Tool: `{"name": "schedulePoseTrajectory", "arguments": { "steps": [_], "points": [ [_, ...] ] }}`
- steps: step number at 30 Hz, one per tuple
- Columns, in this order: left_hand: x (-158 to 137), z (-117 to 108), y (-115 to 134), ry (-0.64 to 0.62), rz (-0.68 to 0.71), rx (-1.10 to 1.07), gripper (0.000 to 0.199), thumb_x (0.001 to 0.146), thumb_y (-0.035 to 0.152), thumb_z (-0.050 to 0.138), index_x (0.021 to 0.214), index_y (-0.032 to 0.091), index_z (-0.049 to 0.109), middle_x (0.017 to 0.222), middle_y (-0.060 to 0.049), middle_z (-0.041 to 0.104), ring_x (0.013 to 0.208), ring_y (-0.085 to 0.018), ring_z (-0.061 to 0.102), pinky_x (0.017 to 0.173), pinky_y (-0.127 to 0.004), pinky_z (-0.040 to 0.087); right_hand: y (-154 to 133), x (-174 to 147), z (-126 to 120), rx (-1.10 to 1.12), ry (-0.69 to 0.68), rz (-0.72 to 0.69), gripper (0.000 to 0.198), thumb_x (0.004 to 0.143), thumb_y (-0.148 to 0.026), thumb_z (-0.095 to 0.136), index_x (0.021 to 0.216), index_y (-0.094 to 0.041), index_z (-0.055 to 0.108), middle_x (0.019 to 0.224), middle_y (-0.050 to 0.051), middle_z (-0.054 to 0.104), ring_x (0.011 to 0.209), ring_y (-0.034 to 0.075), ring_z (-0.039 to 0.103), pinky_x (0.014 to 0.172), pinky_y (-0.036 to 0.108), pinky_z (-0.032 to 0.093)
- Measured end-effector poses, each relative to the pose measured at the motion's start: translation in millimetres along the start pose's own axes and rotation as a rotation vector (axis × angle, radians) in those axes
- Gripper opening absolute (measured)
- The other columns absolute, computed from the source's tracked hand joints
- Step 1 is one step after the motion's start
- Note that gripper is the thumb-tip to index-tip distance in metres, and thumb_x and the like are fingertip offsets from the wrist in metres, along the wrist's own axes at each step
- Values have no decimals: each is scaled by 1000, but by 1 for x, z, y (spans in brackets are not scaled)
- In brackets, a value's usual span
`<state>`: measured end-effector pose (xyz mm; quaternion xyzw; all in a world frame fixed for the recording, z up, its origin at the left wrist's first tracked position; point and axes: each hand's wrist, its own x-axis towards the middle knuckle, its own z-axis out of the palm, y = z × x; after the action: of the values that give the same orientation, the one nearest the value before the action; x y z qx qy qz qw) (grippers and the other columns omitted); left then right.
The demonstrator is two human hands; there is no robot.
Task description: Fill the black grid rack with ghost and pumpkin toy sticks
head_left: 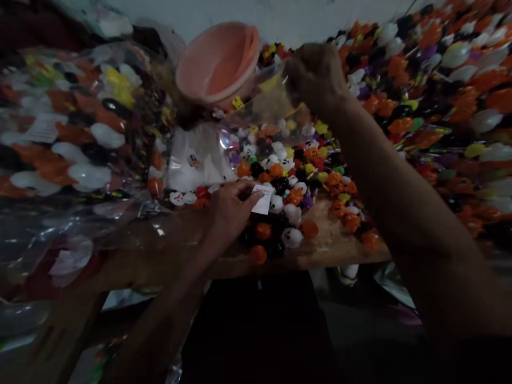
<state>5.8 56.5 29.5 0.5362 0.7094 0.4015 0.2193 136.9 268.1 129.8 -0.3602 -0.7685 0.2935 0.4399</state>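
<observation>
Between the thumb and fingers of my left hand point(236, 205) is a small white printed paper slip point(262, 199), just above a heap of little toy figures point(277, 170) in orange, white, black and purple. My right hand point(316, 77) is raised farther back, closed like a fist and slightly blurred. It grips the edge of a clear plastic bag point(272, 101), which stretches down to the left over the heap. The fingertips of that hand are hard to make out. Some figures, among them a white round one point(292, 238), lie near the table's front edge.
A pink plastic basin point(218, 64) stands tilted at the back. Large clear bags full of figures point(80, 128) fill the left side, and a big pile of figures point(432, 101) rises on the right. A whitish plastic packet point(196, 157) lies on the wooden table point(332, 240).
</observation>
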Motion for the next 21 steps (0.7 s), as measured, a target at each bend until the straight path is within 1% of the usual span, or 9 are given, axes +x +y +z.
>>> {"name": "schedulePoseTrajectory", "arguments": {
  "steps": [2, 4, 8, 10, 14, 15, 17, 19, 21],
  "points": [
    [4, 9, -2, 53, 56, 210, 14, 83, 24, 76, 96, 21, 78, 85, -3, 74, 83, -22, 67, 78, -34, 51, 0, -6, -3, 76, -58, 16, 41, 97, -3, 52, 59, -17, 47, 52, -9, 46, 51, 2, 41, 50, 15, 31],
    [4, 19, -6, 93, 142, 330, 23, 83, 17, 76, 106, 21, 76, 96, -6, 75, 95, -26, 68, 89, -39, 52, 2, -7, -6, 110, -129, -4, 41, 99, -6, 54, 60, -18, 47, 51, -8, 44, 50, 3, 38, 49, 16, 30],
    [7, 29, -13, 208, 327, 326, 43, 87, 17, 73, 129, 24, 65, 119, -7, 71, 106, -26, 68, 92, -38, 54, 4, 4, -15, 242, -243, -6, 37, 99, -20, 62, 63, -19, 51, 52, -8, 43, 48, 6, 34, 47, 19, 30],
    [9, 19, -11, 328, 418, 260, 31, 91, 17, 67, 121, 23, 66, 113, -5, 71, 101, -22, 69, 87, -34, 55, -1, 10, -20, 305, -272, -6, 37, 97, -29, 68, 64, -19, 53, 53, -7, 43, 48, 6, 33, 48, 20, 29],
    [5, -26, 7, 703, 671, 188, 14, 93, 14, 61, 105, 21, 64, 96, -2, 68, 94, -17, 65, 89, -30, 52, -24, 12, -20, 346, -303, -15, 36, 94, -35, 70, 65, -18, 57, 53, -7, 45, 48, 6, 32, 48, 20, 26],
    [2, -37, 14, 776, 726, 201, 17, 91, 17, 65, 108, 20, 63, 99, -3, 68, 97, -18, 64, 93, -32, 51, -34, 10, -17, 353, -314, -19, 35, 94, -34, 70, 65, -18, 58, 53, -7, 45, 48, 6, 32, 47, 20, 26],
    [-1, -50, 28, 830, 786, 213, 41, 84, 28, 76, 120, 19, 59, 110, -8, 66, 108, -23, 62, 102, -38, 49, -57, 6, -6, 380, -323, -33, 33, 95, -29, 67, 65, -18, 57, 52, -7, 45, 48, 6, 32, 47, 19, 26],
    [3, -53, 40, 762, 756, 190, 71, 78, 41, 83, 136, 18, 50, 130, -14, 61, 124, -29, 57, 110, -44, 46, -87, 0, 10, 422, -297, -37, 32, 97, -24, 62, 66, -19, 56, 50, -7, 41, 46, 5, 31, 45, 18, 26],
    [13, -55, 44, 671, 660, 144, 86, 80, 44, 81, 150, 20, 39, 154, -17, 47, 145, -34, 43, 120, -50, 37, -117, -4, 27, 457, -259, -27, 32, 98, -18, 56, 66, -20, 53, 49, -8, 37, 44, 6, 28, 43, 19, 25]
  ]
}}
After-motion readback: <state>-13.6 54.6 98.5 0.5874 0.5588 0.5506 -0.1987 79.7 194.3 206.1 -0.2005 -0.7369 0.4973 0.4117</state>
